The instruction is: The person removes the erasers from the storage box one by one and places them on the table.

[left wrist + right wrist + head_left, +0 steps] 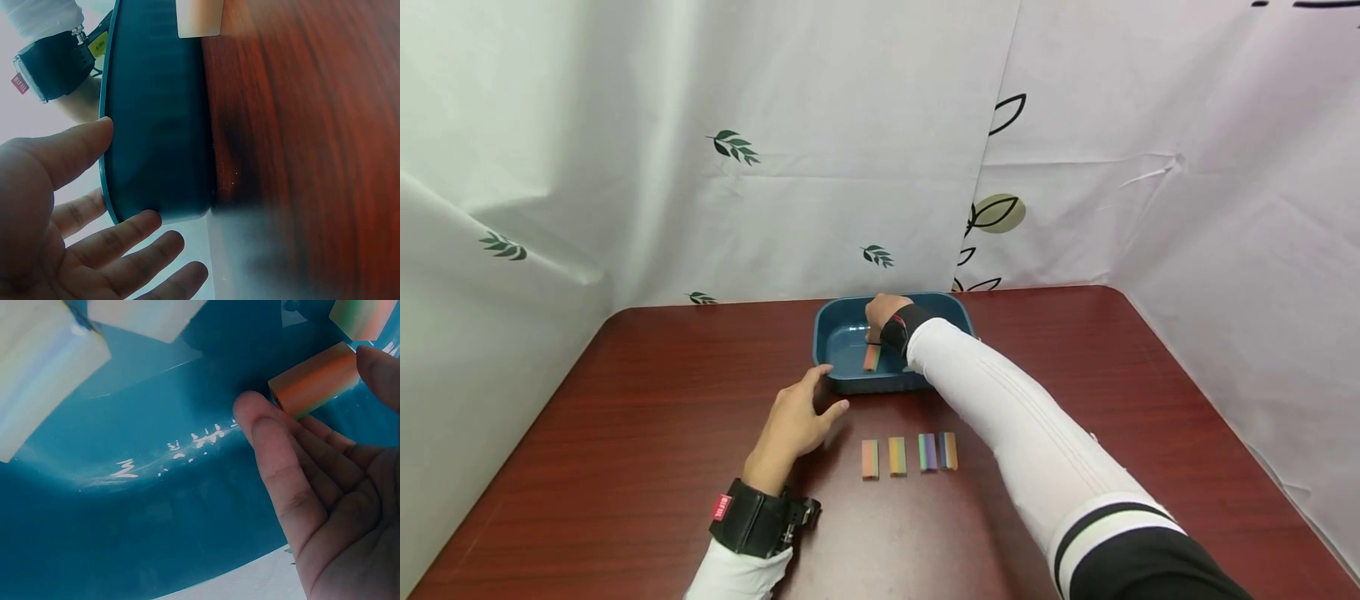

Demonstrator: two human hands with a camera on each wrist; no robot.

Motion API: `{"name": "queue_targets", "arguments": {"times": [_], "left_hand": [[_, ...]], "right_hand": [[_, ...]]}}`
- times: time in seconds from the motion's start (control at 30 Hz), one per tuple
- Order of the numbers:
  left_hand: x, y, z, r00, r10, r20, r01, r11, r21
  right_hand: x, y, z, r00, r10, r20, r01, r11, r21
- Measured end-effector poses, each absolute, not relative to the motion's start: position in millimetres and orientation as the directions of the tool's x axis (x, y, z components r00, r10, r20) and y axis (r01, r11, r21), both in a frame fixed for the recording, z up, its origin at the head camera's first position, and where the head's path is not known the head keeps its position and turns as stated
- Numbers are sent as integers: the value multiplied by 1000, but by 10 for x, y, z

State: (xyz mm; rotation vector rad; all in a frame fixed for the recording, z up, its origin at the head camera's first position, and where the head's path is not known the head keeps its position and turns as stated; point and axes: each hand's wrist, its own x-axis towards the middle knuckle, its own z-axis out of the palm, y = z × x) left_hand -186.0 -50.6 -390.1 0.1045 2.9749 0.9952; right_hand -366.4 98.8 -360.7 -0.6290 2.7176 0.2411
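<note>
— What's happening at the tray?
— I'm watching the right hand releasing a block inside it, fingers spread; the left hand, relaxed, is steadying its near rim.
— Next?
— Probably fetching another block in front of the tray.

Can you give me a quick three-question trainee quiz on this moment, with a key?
1. True or false: the right hand is inside the tray.
2. How many blocks lie in the row on the table, outside the tray?
3. What does the left hand touch? A) a block in the row B) the tray's near rim C) the curtain

Key:
1. True; its open fingers are at an orange block in the tray.
2. Four.
3. B; its thumb and fingers lie against the tray wall.
</note>
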Motion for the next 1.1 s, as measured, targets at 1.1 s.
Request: {"name": "queue_targets", "arguments": {"times": [1.1], "left_hand": [[-1866,-534,-3903,-996,88,24,85,791,606]], "right_hand": [[-3515,1174,-3362,-841,-453,-296,-491,868,67]]}}
